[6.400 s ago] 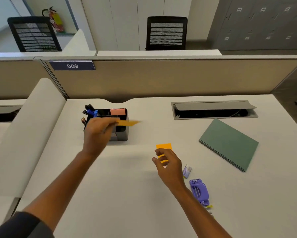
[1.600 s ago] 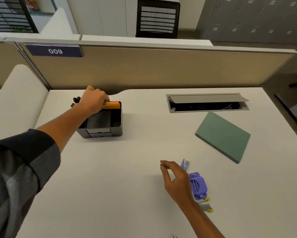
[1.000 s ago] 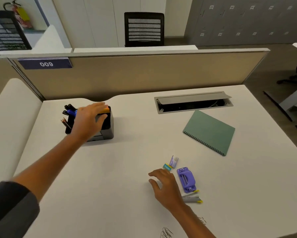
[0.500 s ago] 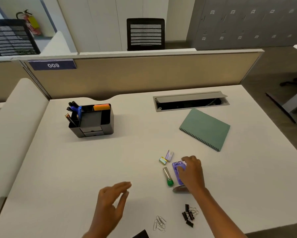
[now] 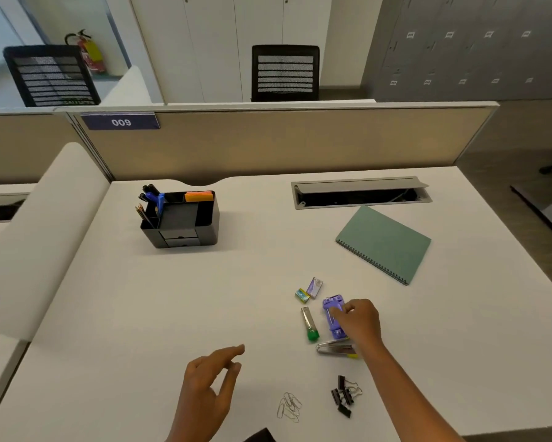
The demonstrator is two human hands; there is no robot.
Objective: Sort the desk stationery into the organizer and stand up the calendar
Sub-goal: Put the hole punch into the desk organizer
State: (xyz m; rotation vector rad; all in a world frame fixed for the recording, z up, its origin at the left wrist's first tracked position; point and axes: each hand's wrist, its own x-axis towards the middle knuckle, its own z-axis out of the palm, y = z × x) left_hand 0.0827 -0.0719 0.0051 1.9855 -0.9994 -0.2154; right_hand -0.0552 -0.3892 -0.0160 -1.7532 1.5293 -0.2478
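The black organizer (image 5: 185, 231) stands at the back left of the desk, with pens (image 5: 150, 194) and orange sticky notes (image 5: 198, 196) in it. A green spiral-bound calendar (image 5: 384, 242) lies flat at the right. My right hand (image 5: 360, 320) curls over a purple stapler (image 5: 332, 309) that lies on the desk. Beside it lie two small boxes (image 5: 302, 295), a green-capped metal piece (image 5: 309, 323) and a silver clip (image 5: 333, 348). Binder clips (image 5: 343, 395) and paper clips (image 5: 289, 406) lie near the front edge. My left hand (image 5: 209, 390) hovers open and holds nothing.
An open cable hatch (image 5: 360, 193) is set into the desk at the back right. A beige partition (image 5: 268, 138) closes off the far side, and a white divider (image 5: 41, 224) borders the left. A dark object (image 5: 258, 437) pokes in at the bottom edge.
My left hand left the organizer and came back to the front of the desk, open. My right hand moved from beside the purple stapler onto it. The orange notes now sit in the organizer.
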